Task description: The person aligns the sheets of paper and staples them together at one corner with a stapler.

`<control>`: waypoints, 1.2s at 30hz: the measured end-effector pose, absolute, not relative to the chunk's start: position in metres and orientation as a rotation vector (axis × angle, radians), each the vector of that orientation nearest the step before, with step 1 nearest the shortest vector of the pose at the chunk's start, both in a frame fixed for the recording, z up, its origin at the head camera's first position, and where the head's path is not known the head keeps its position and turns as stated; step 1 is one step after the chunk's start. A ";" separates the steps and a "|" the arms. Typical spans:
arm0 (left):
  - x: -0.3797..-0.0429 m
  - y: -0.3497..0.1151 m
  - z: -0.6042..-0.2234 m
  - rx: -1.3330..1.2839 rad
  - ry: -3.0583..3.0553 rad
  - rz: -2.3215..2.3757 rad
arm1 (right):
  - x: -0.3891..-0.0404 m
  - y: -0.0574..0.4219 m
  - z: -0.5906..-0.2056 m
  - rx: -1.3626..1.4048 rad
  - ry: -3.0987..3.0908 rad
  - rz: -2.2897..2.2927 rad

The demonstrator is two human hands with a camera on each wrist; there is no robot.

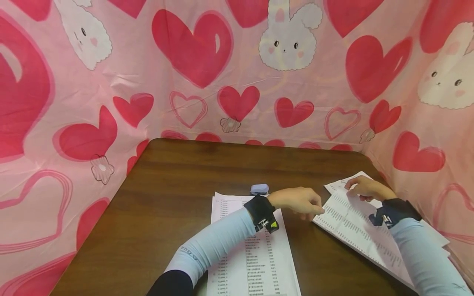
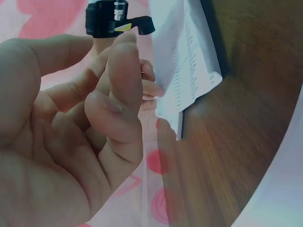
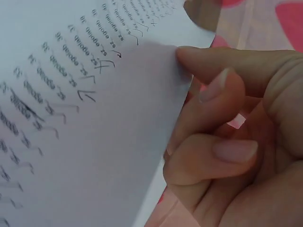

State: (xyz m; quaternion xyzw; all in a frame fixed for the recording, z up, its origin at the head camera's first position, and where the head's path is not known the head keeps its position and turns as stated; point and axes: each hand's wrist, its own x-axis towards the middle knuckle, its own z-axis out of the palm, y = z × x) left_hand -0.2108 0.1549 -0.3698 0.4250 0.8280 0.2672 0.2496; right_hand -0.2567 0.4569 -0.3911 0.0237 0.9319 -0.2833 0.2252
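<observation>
My left hand [image 1: 298,201] hangs over the gap between two piles of printed paper, fingers loosely curled, and holds nothing. In the left wrist view its bent fingers [image 2: 125,118] show empty. Over the upper end of the right-hand stack of sheets [image 1: 344,218] is my right hand [image 1: 366,188], its fingers bent loosely. The right wrist view shows a fingertip overlapping the edge of a printed sheet [image 3: 128,123] with handwritten ticks and crosses; nothing shows gripped. Under my left forearm lies the other pile of printed lists [image 1: 259,263].
A small lavender object with a dark base [image 1: 259,189], resembling a mini stapler, sits at the top edge of the left pile. The brown wooden table [image 1: 177,176] is bounded by a pink cloth [image 1: 252,78] with hearts and rabbits, behind and at both sides.
</observation>
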 end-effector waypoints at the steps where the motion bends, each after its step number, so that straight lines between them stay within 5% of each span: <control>1: -0.212 0.155 -0.371 1.145 2.265 0.739 | -0.257 0.455 -0.391 0.040 2.579 -0.785; 23: -0.246 0.151 -0.357 0.965 2.534 1.078 | -0.244 0.342 -0.324 -0.626 2.719 -0.779; 36: -0.250 0.130 -0.344 0.759 2.459 1.123 | -0.236 0.314 -0.321 -0.749 2.798 -0.902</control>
